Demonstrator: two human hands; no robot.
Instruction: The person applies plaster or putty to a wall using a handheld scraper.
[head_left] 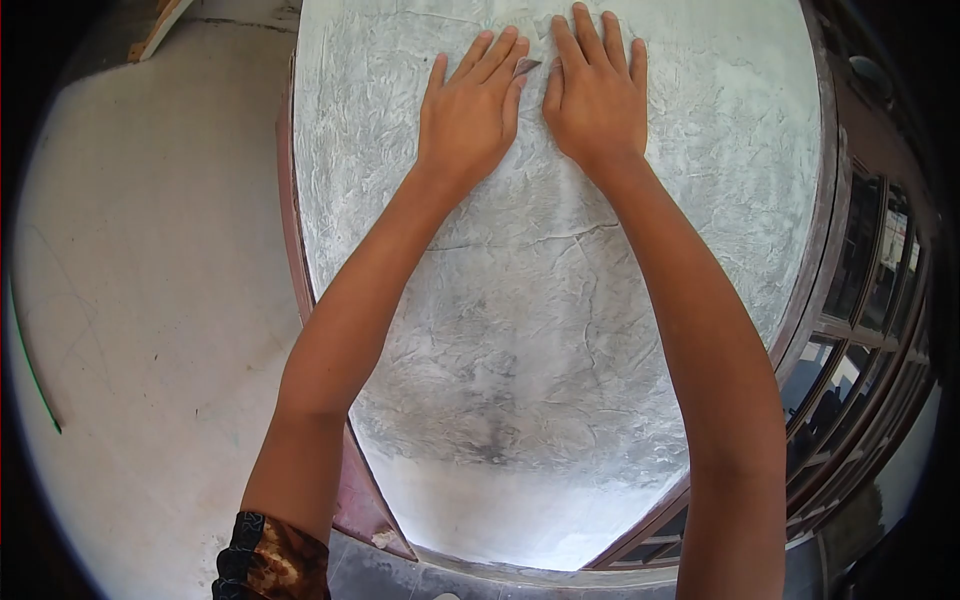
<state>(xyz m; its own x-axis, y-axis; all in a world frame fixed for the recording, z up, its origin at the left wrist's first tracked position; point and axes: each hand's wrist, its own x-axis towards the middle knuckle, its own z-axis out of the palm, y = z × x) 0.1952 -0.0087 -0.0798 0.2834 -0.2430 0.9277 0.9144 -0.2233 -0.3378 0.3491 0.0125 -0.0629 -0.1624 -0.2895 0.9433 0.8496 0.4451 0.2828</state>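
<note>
Both of my hands are stretched up against a rough grey-white plastered wall. My left hand lies on the plaster with its fingers extended. Between its thumb and forefinger pokes the corner of a small dark sheet that looks like sandpaper; the rest of that sheet is hidden under the hand. Close beside it, my right hand rests flat on the wall, fingers spread and thumb tucked near the forefinger. Nothing shows in it. Ridges, cracks and dark smudges mark the plaster below both hands.
On the right stands a dark wooden frame with glass panes. A reddish-brown edge borders the wall on the left, beside a plain pale surface. Grey floor tiles show at the bottom, and a thin green strip at far left.
</note>
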